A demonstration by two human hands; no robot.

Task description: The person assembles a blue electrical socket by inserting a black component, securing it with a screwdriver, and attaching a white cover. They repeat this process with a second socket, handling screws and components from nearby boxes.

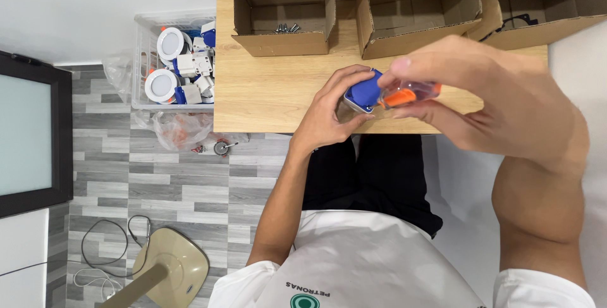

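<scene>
Going left to right, with the wooden desk (265, 93) as the landmark. Off the desk's left edge sits a clear plastic crate (144, 61) full of round white downlights with blue and orange bits, and a crumpled plastic bag (174, 128) lies on the floor just below it. Along the desk's far edge stand open cardboard boxes; the leftmost box (284, 23) has a few small screws (284, 28) in it.

Over the desk's near edge, the left hand (329, 115) curls around a small blue-capped part (365, 92), fingers wrapped on its left side. The right hand (499, 102) comes in from the right, thumb and forefinger pinching a clear-and-orange piece (408, 95) that touches the blue part. So both sets of fingers are closed on something, none spread.

What could go wrong, I reckon: the whole thing is held in the air right above the desk's edge and the lap, so if that pinch slips, the orange piece probably drops to the floor rather than the desk. The pinch also hides the joint, so a crooked fit seems easy to miss. And forcing it could snap thin plastic.
</scene>
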